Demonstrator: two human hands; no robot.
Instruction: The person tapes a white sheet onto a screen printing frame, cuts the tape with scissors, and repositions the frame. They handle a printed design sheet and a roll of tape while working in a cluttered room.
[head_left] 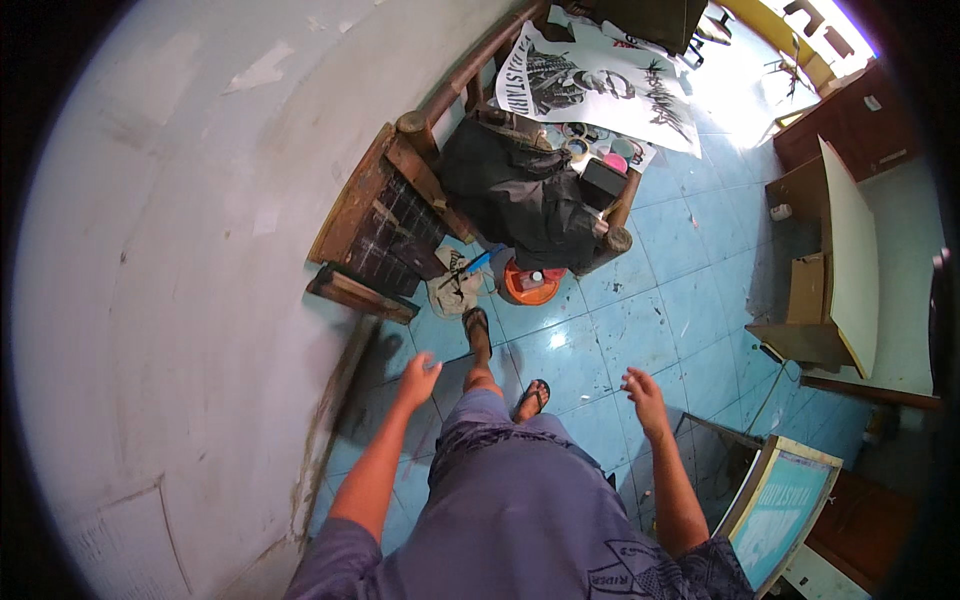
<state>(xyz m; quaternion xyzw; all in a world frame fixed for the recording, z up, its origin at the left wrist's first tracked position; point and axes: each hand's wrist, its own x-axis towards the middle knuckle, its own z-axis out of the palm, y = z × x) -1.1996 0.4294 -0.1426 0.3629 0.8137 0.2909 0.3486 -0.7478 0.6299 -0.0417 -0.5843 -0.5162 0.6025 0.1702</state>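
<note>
My left hand [419,380] hangs beside my left thigh, over the floor near the wall, with its fingers loosely apart and nothing in them. On the other side, my right hand [645,397] is held out over the blue tiles, fingers slightly bent and apart, also empty. Neither hand touches anything. Ahead of my feet, an orange bucket [528,293] with a small container inside stands by a pale printed cloth [455,285] on the floor. Dark fabric [510,190] drapes over a wooden bench just beyond.
A white poster with a printed figure [610,85] lies across the bench, near rolls of tape [576,148]. Wooden panels [375,225] lean at the left wall [190,250]. A framed screen [785,510] is near my right arm; a pale-topped table [850,260] stands right.
</note>
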